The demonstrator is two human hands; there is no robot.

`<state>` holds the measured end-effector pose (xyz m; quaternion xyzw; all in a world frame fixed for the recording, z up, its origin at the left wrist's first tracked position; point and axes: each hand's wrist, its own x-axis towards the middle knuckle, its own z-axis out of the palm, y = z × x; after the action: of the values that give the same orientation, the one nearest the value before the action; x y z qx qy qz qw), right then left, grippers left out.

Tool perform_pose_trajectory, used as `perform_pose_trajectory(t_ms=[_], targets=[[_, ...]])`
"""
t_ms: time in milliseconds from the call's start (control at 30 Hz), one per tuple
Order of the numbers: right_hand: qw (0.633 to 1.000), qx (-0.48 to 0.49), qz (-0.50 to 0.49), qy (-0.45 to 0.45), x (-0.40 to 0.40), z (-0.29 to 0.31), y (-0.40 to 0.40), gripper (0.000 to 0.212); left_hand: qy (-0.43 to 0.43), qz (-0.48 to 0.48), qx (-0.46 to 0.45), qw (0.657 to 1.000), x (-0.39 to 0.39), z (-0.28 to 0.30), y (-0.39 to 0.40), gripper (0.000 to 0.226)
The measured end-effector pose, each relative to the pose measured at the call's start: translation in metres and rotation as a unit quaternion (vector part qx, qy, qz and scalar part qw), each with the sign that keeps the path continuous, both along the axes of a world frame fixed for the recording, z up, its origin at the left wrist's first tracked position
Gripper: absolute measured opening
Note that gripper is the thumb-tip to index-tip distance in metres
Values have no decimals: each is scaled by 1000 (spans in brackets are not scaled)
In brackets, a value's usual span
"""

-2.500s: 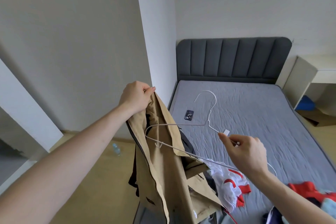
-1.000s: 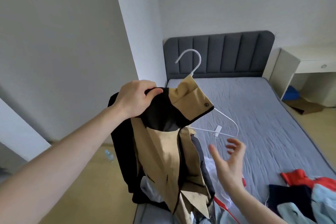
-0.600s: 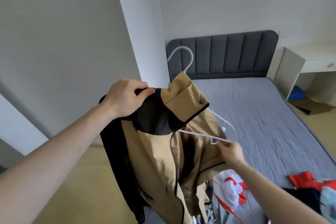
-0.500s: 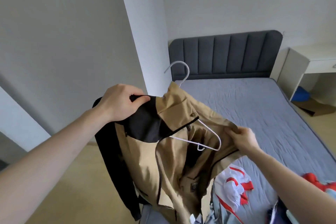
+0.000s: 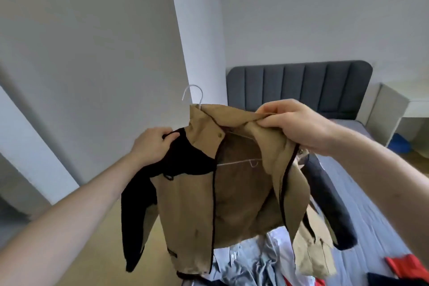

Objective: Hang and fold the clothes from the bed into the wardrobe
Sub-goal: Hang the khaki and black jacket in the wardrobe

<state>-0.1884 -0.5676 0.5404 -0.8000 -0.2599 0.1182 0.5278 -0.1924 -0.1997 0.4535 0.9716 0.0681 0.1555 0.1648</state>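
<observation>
Head view: both hands grip the jacket (image 5: 185, 204).

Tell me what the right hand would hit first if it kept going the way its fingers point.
The right hand points left, pinching the jacket shoulder. Going on, it would likely meet the collar and hanger hook, though depth is unclear.

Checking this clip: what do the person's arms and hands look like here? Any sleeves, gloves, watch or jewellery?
Both forearms are bare as far as the frame shows, with no sleeve in view. The left hand and right hand wear no gloves, and no watch, bracelet or ring is visible on the sides facing the camera. No markings show.
</observation>
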Motion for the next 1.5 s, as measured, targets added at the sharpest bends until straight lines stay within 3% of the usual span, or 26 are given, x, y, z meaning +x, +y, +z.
perform_pose_trajectory(t_ms=[167,267,367,433,567,700,767,867,933,1000,1100,1167,1300,1500], targets=[[988,-91,124,-3,-36,-51,56,18,-86,9,-90,992,3,20,-21,43],[982,-146,120,-27,-37,-79,72,25,-113,-21,-113,987,-1,31,-39,44],[977,-164,132,-25,-32,-89,68,7,-135,-46,-117,983,-7,38,-50,44],[975,-172,124,-70,-29,-83,56,24,-140,-52,-116,982,-12,41,-49,47],[985,-100,27,-138,-23,-57,27,8,-142,-56,-117,981,-27,43,-33,49],[962,-16,-149,-229,1,-44,16,13,-147,-57,-130,979,-43,43,-11,42],[950,-40,-159,-264,18,-44,21,27,-153,-54,-140,977,-50,42,2,42],[941,-135,-121,-285,37,-49,43,50,-161,-47,-152,974,-60,42,25,48],[939,-165,-92,-288,43,-52,67,54,-164,-39,-157,973,-69,43,43,52],[943,-162,-60,-286,47,-52,91,50,-169,-29,-155,973,-79,45,62,49],[947,-163,-25,-276,54,-44,131,20,-175,-8,-158,972,-97,49,90,44],[948,-174,14,-267,52,-40,156,31,-166,5,-165,972,-110,50,107,40],[967,-95,119,-206,32,-47,222,38,-157,43,-155,974,-142,50,156,34],[979,-1,146,-142,-2,-80,336,35,-145,115,-121,975,-186,37,247,17]])
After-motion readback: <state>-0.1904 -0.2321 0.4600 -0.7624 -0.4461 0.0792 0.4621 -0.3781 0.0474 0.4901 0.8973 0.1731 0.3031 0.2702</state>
